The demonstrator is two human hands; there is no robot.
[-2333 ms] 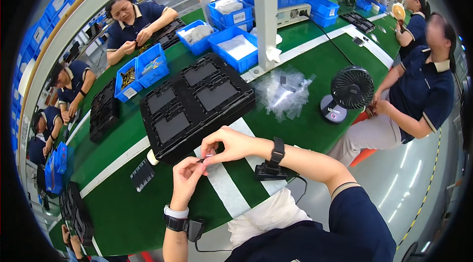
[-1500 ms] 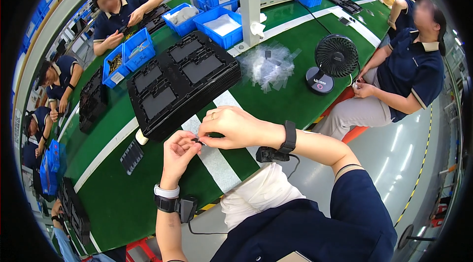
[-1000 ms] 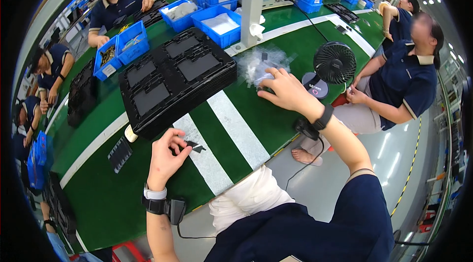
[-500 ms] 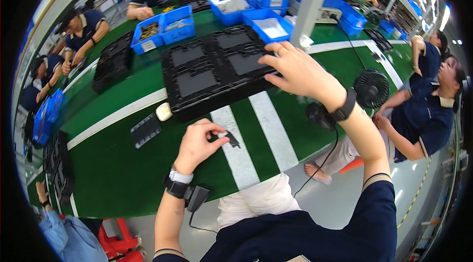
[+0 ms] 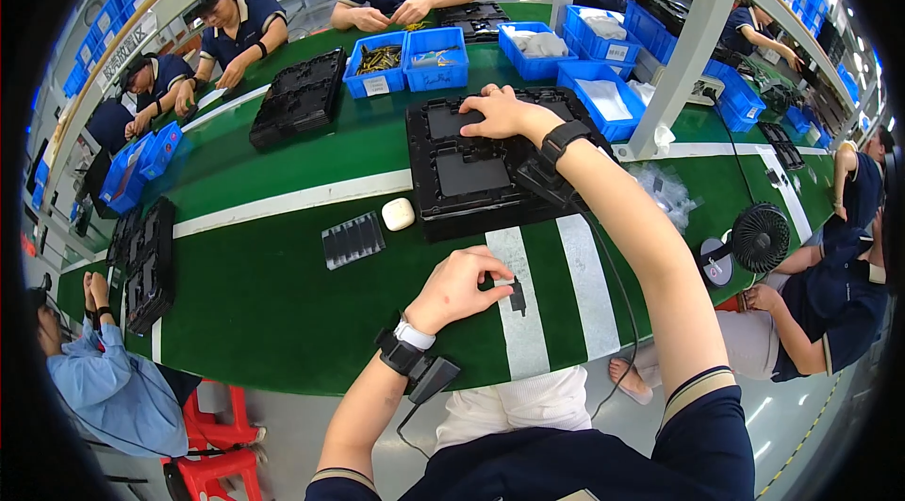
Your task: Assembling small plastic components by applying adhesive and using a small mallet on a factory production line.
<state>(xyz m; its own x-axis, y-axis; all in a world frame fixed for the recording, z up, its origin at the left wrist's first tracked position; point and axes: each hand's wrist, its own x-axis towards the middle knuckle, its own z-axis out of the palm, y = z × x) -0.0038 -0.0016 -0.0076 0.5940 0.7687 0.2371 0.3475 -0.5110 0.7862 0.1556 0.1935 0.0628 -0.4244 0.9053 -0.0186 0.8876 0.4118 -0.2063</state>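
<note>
My left hand (image 5: 464, 289) is pinched on a small flat black part (image 5: 518, 299), held just above a white strip on the green table near its front edge. My right hand (image 5: 504, 114) reaches over a black moulded tray (image 5: 443, 213), above its far compartments. Its fingers are apart and bent downward; whether the fingertips touch a piece in the tray cannot be made out. Flat dark grey pieces (image 5: 471, 169) lie in the tray's compartments. My right forearm and a wrist-worn black device (image 5: 547, 182) hide part of the tray's right side.
Left of the tray lie a small white rounded case (image 5: 398, 213) and a dark sheet with strips (image 5: 353, 240). Blue bins (image 5: 438, 77) stand behind it. A metal post (image 5: 683, 58), a clear plastic bag (image 5: 663, 195) and a black fan (image 5: 757, 239) are to the right. Co-workers sit around.
My right hand has moved from the tray's right edge leftward over its far compartments. The left hand keeps its pinch on the black part. The whole view has shifted.
</note>
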